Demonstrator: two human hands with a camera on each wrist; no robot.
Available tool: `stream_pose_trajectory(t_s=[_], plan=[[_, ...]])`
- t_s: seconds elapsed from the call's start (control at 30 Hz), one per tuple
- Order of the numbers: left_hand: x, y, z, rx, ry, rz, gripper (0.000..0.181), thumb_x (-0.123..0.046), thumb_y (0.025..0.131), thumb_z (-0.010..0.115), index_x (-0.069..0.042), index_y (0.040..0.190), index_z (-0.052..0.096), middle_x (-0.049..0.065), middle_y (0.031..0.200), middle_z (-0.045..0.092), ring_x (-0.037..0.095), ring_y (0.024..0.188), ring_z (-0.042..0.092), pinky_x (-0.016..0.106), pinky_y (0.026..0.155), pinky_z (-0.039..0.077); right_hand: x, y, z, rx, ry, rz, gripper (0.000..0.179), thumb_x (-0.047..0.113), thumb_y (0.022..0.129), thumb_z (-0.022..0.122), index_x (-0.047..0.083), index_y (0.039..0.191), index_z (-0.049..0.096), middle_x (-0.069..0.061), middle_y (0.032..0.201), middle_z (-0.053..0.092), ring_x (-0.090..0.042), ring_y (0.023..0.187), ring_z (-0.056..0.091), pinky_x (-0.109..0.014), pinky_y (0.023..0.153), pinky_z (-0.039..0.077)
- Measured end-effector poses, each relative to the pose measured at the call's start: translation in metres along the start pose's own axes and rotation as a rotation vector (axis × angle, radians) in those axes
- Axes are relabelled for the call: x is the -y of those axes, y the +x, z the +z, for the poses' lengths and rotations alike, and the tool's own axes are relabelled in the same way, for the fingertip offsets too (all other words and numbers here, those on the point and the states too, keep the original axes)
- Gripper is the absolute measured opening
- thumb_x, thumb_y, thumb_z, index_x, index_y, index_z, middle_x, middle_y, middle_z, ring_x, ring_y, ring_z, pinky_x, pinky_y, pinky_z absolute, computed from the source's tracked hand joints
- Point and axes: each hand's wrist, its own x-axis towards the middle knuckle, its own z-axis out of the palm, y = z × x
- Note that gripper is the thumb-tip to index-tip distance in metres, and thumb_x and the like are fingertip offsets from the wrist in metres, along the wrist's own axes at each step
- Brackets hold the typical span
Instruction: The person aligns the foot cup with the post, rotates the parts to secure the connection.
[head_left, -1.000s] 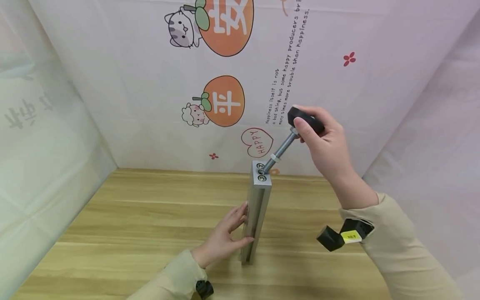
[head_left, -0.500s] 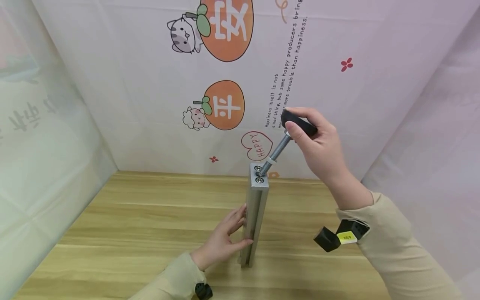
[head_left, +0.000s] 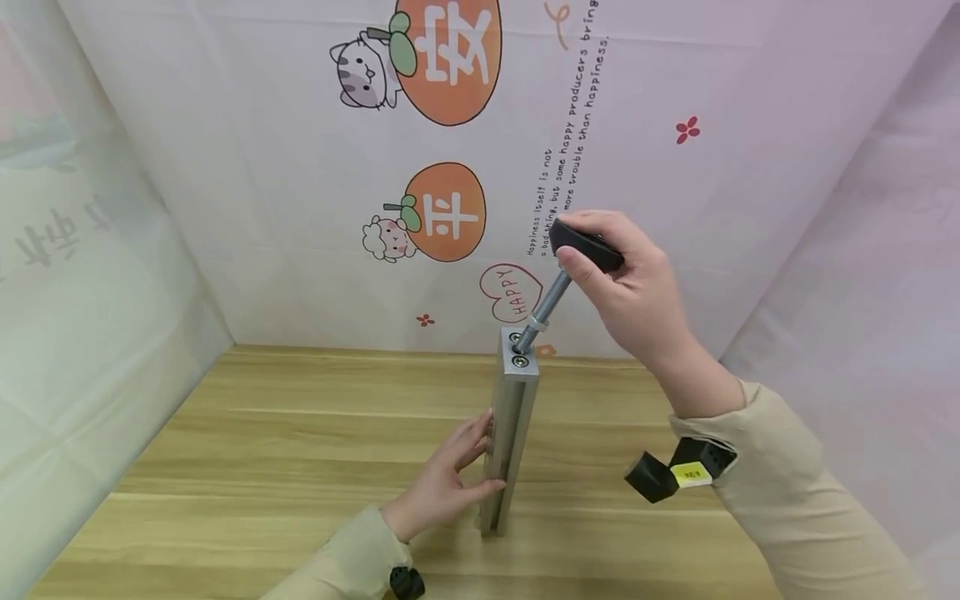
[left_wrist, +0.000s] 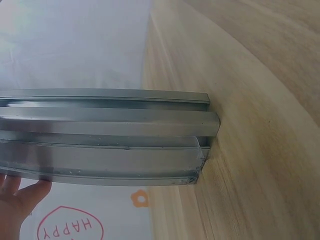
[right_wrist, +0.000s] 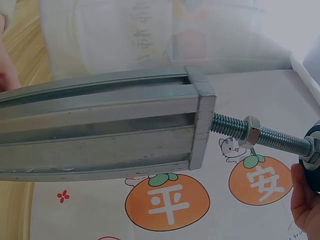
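Apparently a screwing-in step: right hand (head_left: 633,292) pinches the knob (head_left: 587,247), left hand (head_left: 438,492) below grips the bar (head_left: 512,429); the leaning bolt (head_left: 552,297), seated unclearly, probably wants straightening before turning.

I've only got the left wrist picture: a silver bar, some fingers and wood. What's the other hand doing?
Observer: The right hand is gripping a black knob.
Operator: Ooh! Is the knob joined to anything?
Observer: Yes, it sits on the end of a threaded rod.
Operator: So where does the other end go?
Observer: It meets the top end of the bar, between two screws. I can't tell how deep it goes.
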Motion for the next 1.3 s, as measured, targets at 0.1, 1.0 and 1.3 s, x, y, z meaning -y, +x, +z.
stream_pose_trajectory(t_s=[0.1,1.0,1.3], plan=[[0.000,0.000,0.000,-0.002,0.007,-0.008,0.090,0.006,0.082,0.068,-0.018,0.152,0.018,0.023,0.140,0.035,0.013,0.132,0.036,0.045,0.103,0.042,0.000,0.001,0.002,0.018,-0.016,-0.030,0.031,-0.003,0.086,0.063,-0.001,0.117,0.062,-0.015,0.123,0.058,-0.010,0.101,0.053,-0.013,0.080,0.047],[0.002,0.001,0.003,0.002,0.002,-0.033,0.089,0.004,0.082,0.069,-0.016,0.152,0.018,0.021,0.141,0.035,0.016,0.131,0.038,0.045,0.102,0.044,0.021,0.013,0.006,0.293,-0.116,-0.175,0.033,0.005,0.083,0.071,0.004,0.116,0.066,-0.007,0.122,0.059,-0.015,0.106,0.055,-0.014,0.083,0.048],[0.003,0.001,0.003,-0.001,0.006,-0.024,0.091,0.005,0.082,0.069,-0.017,0.153,0.017,0.022,0.140,0.035,0.016,0.131,0.038,0.044,0.102,0.045,0.020,0.008,0.010,0.262,-0.104,-0.277,0.035,0.004,0.080,0.074,0.002,0.114,0.066,-0.012,0.121,0.058,-0.018,0.107,0.056,-0.021,0.086,0.051]])
